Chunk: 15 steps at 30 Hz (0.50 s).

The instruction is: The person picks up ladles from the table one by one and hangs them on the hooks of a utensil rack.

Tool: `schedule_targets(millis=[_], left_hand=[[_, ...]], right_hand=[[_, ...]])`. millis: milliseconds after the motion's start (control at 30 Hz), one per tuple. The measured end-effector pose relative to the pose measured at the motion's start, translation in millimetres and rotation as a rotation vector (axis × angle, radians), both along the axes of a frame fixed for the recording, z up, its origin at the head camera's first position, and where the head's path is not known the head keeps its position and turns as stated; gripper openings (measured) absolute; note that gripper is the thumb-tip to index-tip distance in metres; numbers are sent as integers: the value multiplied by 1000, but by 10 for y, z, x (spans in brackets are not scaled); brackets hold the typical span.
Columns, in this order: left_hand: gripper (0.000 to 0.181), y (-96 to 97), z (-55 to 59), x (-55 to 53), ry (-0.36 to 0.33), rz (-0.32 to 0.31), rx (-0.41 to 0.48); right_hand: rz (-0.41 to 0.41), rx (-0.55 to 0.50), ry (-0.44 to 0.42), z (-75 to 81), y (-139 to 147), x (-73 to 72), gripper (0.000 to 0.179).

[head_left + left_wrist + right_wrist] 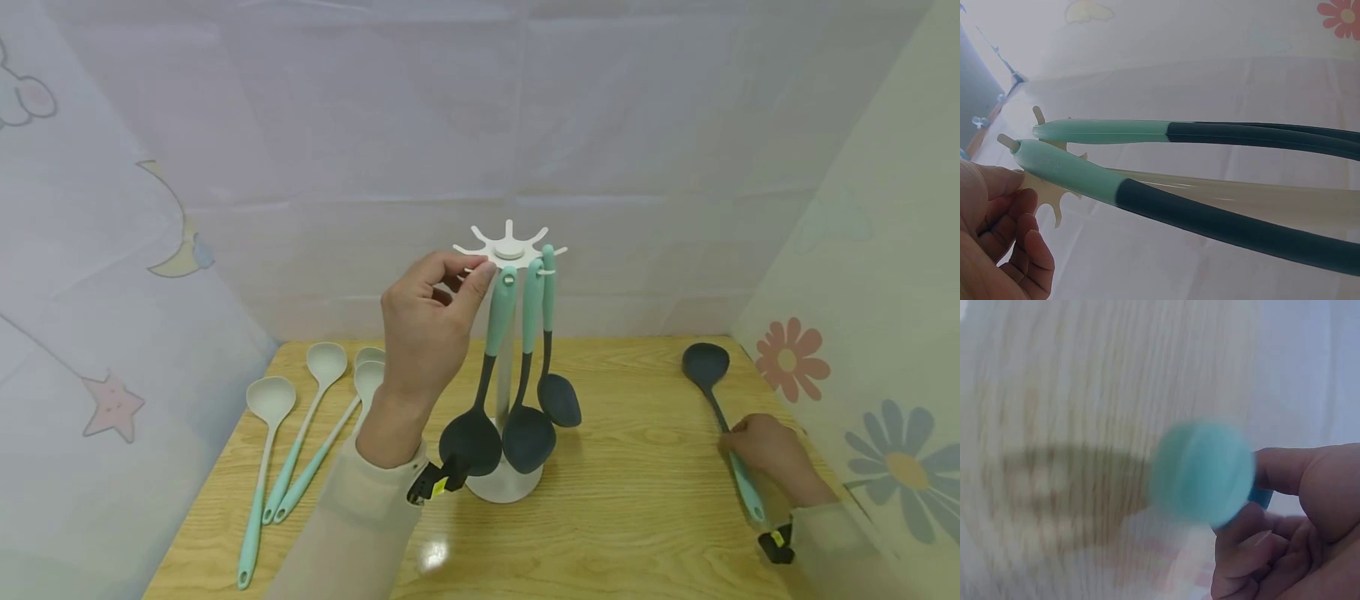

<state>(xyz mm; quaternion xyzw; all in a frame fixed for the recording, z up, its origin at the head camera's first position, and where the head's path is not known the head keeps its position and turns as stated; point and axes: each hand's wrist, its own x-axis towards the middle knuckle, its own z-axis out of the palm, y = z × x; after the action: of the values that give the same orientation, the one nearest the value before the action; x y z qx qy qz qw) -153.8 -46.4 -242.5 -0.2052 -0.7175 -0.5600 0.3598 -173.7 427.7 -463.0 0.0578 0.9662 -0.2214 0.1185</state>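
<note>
Ladle [706, 367] (round-bowled, slim-necked) in grip of right hand [774, 457], spoked rack [509, 250] in pinch of left hand [427, 333].

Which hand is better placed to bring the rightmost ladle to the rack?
Likely the right hand: it grips that dark ladle by its handle, while the left hand pinches the utensil rack.

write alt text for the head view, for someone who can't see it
A person's left hand pinches the rim of a white utensil rack hung with three dark-headed, mint-handled ladles, while the right hand holds a fourth dark ladle. Four white ladles lie at the left of a wooden table.
</note>
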Motion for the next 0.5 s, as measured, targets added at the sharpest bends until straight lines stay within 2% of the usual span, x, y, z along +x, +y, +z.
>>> schedule_targets(millis=[133, 333, 500], left_hand=[[10, -2, -1, 1, -1, -2, 1], [10, -5, -2, -6, 1, -1, 2], [10, -6, -2, -9, 1, -2, 2]], right_hand=[[-5, -57, -4, 23, -76, -35, 65], [27, -187, 72, 58, -246, -28, 51], [14, -285, 58, 102, -373, 11, 59]])
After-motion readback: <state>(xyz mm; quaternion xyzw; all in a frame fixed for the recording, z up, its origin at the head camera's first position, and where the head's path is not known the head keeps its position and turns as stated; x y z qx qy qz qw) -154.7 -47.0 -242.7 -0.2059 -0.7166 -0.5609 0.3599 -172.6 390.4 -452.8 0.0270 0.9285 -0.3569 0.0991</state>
